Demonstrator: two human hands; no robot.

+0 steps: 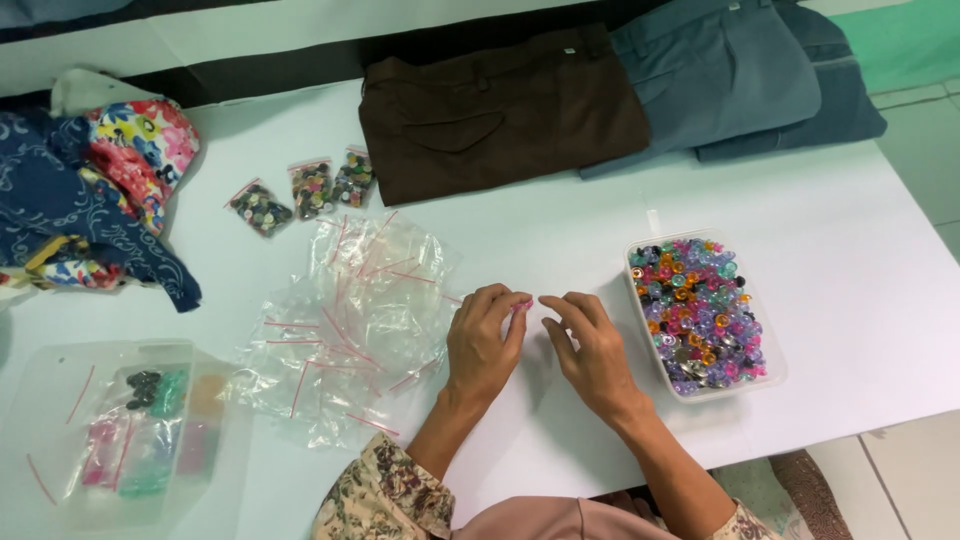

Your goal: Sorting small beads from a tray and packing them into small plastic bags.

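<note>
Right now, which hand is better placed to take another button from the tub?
Probably the right hand: it lies nearest the tub of mixed buttons, while the left hand pinches a small pink piece.

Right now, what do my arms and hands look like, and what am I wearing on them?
Both hands are bare: no gloves, and no rings or watch that I can make out. The left hand and right hand come out of loose sleeves pushed up toward the elbows. The sleeves are beige with a dark leafy floral print.
</note>
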